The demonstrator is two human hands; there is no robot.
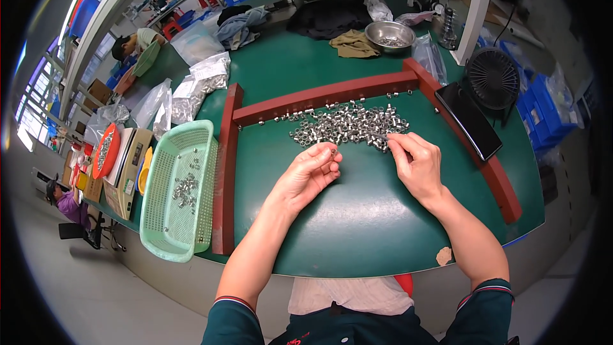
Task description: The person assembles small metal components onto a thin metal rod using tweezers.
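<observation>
My left hand (305, 177) is closed, with a small metal ring (333, 151) pinched at its thumb and fingertips. A thin dark rod-like tool (378, 136) is pinched in my right hand (418, 167), its tip pointing left over the pile; its exact kind is not clear. Just beyond both hands, a heap of small silvery metal rings (345, 121) lies loose on the green tabletop (332, 223). To the left stands a pale green mesh basket (149, 217) with some of the same metal pieces in it.
A red-brown frame (325, 94) borders the heap on three sides. A phone (469, 121) leans on its right bar beside a black fan (493, 78). Farther back are a metal bowl (389, 30) and cloths (353, 45). Bagged parts (203, 86) and a scale (131, 166) stand left; other people sit beyond.
</observation>
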